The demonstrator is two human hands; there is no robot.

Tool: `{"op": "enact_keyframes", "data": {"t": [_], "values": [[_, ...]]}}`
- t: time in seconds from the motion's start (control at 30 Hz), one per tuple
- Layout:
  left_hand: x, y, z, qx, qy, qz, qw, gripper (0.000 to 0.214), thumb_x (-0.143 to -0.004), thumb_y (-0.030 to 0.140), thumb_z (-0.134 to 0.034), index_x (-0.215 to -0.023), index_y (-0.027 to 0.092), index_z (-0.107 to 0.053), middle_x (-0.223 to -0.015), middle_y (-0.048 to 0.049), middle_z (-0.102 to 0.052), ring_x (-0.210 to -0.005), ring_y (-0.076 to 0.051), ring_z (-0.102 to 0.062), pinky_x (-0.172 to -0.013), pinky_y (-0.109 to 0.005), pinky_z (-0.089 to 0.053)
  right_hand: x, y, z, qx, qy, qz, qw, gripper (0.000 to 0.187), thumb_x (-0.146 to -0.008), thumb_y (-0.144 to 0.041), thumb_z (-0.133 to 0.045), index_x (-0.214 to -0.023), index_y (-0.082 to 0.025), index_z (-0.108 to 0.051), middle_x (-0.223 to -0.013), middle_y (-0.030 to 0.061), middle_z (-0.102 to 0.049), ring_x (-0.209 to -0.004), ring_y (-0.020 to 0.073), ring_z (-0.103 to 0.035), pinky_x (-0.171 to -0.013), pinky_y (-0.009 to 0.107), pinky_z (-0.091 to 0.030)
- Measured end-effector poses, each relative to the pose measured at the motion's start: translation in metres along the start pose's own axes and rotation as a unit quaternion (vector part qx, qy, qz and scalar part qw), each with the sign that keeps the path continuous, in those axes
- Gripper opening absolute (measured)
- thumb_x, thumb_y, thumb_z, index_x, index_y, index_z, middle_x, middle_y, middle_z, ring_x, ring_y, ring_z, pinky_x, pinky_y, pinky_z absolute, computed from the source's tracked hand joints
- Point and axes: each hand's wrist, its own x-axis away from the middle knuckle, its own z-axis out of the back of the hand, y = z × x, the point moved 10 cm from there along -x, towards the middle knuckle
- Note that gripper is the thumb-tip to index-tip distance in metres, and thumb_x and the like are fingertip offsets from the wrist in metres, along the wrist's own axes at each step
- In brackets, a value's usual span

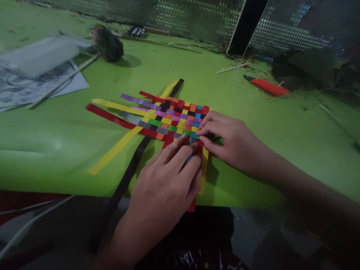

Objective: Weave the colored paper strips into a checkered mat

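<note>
On the green tabletop (247, 183) lies a woven mat (174, 120) of red, yellow, purple, green, grey, blue and black strips. Loose strip ends fan out to the left, among them a yellow strip (112, 152) and a long black strip (132, 165) that hangs past the table's edge. My left hand (171, 168) rests on the near side of the weave, fingers curled and fingertips pressing on it. At the mat's right edge, my right hand (225, 133) pinches with thumb and fingers; which strip is between them is partly hidden.
A brush-like stick (67, 79) with a dark bushy head lies at the left, beside a whitish case (42, 54) on a printed sheet (80, 78). A red-handled tool (268, 86) lies at the back right. A perforated metal screen (180, 17) stands behind the table.
</note>
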Motion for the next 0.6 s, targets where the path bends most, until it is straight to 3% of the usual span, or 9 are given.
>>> {"op": "enact_keyframes", "data": {"t": [0.2,0.4,0.6], "values": [[-0.0016,0.0011,-0.0022,-0.016,-0.020,-0.009,1.000,0.021,-0.103,0.021,-0.049,-0.114,0.014,-0.066,-0.117,-0.0089,-0.069,-0.128,-0.030,-0.059,-0.110,-0.046,-0.051,0.0009,-0.0006,0.0088,0.010,0.023,0.008,1.000,0.017,-0.095,-0.020,-0.055,-0.097,-0.020,-0.072,-0.099,0.0080,-0.071,-0.088,0.0220,-0.066,-0.080,0.036,-0.051],[-0.0016,-0.0004,-0.0031,-0.018,-0.024,-0.010,1.000,0.023,-0.102,0.020,-0.049,-0.117,0.013,-0.065,-0.117,-0.0096,-0.069,-0.132,-0.031,-0.057,-0.111,-0.046,-0.051,0.0019,-0.0060,0.0073,0.052,0.023,0.017,0.998,0.017,-0.097,-0.022,-0.056,-0.085,-0.021,-0.068,-0.090,0.0074,-0.070,-0.084,0.0217,-0.064,-0.074,0.034,-0.049],[0.0002,0.0007,-0.0049,-0.018,-0.020,-0.015,1.000,0.027,-0.102,0.022,-0.051,-0.123,0.013,-0.064,-0.117,-0.0095,-0.069,-0.134,-0.032,-0.055,-0.109,-0.047,-0.052,0.0013,-0.0095,0.0018,0.060,0.021,0.036,0.997,0.020,-0.099,-0.018,-0.053,-0.086,-0.016,-0.069,-0.092,0.0100,-0.070,-0.087,0.0212,-0.064,-0.076,0.034,-0.050]]}}
